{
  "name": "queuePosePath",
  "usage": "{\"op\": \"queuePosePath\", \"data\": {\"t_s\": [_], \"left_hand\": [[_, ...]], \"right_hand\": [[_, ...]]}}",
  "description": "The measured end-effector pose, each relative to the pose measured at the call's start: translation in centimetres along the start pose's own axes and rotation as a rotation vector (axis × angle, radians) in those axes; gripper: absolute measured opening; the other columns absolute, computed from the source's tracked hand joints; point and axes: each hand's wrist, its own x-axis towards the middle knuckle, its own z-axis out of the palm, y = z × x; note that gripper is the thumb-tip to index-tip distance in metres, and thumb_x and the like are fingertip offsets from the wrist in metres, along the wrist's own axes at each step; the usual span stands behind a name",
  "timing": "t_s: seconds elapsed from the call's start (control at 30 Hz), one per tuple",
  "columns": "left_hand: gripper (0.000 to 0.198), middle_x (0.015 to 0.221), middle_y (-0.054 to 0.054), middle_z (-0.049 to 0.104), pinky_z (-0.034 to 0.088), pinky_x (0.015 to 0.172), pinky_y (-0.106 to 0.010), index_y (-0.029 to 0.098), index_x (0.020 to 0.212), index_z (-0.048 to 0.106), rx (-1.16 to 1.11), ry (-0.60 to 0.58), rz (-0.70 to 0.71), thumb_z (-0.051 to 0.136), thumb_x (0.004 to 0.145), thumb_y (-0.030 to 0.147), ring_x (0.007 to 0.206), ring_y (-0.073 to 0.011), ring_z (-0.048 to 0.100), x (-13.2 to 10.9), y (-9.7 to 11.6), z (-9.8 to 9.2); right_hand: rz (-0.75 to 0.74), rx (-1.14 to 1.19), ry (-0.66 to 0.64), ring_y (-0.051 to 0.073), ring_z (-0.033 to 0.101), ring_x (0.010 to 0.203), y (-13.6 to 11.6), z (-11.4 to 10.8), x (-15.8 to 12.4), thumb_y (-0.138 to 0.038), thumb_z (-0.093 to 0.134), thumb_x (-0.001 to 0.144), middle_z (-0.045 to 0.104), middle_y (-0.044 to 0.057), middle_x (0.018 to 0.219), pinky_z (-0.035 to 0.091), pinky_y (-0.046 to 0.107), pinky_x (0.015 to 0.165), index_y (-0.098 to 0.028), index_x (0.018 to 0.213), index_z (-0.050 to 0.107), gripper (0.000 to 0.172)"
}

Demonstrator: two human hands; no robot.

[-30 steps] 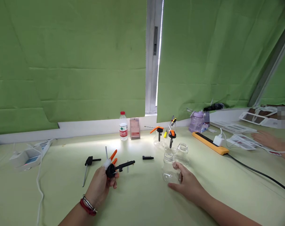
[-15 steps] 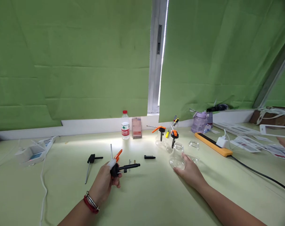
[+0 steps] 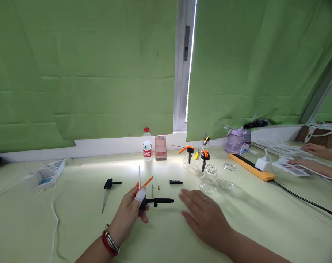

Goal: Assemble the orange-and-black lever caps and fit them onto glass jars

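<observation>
My left hand (image 3: 133, 206) is closed around a black pump head with an orange lever (image 3: 157, 201); its metal spout points up and its black tube points right. Released and slightly blurred, my right hand (image 3: 201, 217) hovers right of that tube with fingers stretched out. Behind it a clear glass jar (image 3: 209, 179) stands upright. A black spring piece (image 3: 176, 182) lies in front of my hands, with a thin metal pin (image 3: 153, 191) and small brass-coloured bits (image 3: 158, 187) nearby. To the left lies a black nozzle with a bent metal tube (image 3: 108, 184).
Two jars carry black-and-orange pump heads (image 3: 205, 155) at the back. Another glass jar (image 3: 227, 182) lies behind my right hand. An orange power strip (image 3: 250, 167), a purple jug (image 3: 234, 141) and a water bottle (image 3: 147, 146) stand around. Another person's hands (image 3: 310, 164) are far right.
My right hand has let go of the glass jar and moved left toward the pump head. My left hand has shifted slightly right with the pump head.
</observation>
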Motion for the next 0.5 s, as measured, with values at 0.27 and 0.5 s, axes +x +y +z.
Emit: {"op": "queuePosePath", "data": {"t_s": [0.27, 0.5], "left_hand": [[0.04, 0.059, 0.002, 0.056, 0.05, 0.053, -0.032, 0.018, 0.095, 0.051, 0.024, 0.003, 0.056, 0.037, 0.084, 0.054, 0.043, -0.0135, 0.053, -1.0, -0.3, 0.4], [0.044, 0.108, -0.009, 0.055, 0.048, 0.063, -0.031, 0.024, 0.117, 0.048, 0.567, -0.018, 0.442, 0.058, 0.076, 0.037, 0.077, -0.0187, 0.056, -1.7, -0.2, 0.1]], "right_hand": [[-0.171, 0.135, -0.053, 0.024, 0.055, 0.08, -2.4, 1.5, 3.7, -0.008, 0.034, 0.085, 0.064, 0.015, 0.094, 0.045, 0.04, 0.069, -0.011, 0.126, 0.048, 0.043], [0.478, 0.86, -0.309, 0.011, 0.038, 0.055, -0.6, 0.1, 5.4, -0.03, 0.036, 0.091, 0.047, -0.002, 0.061, 0.033, 0.023, 0.053, -0.018, 0.076, 0.059, 0.03]]}}
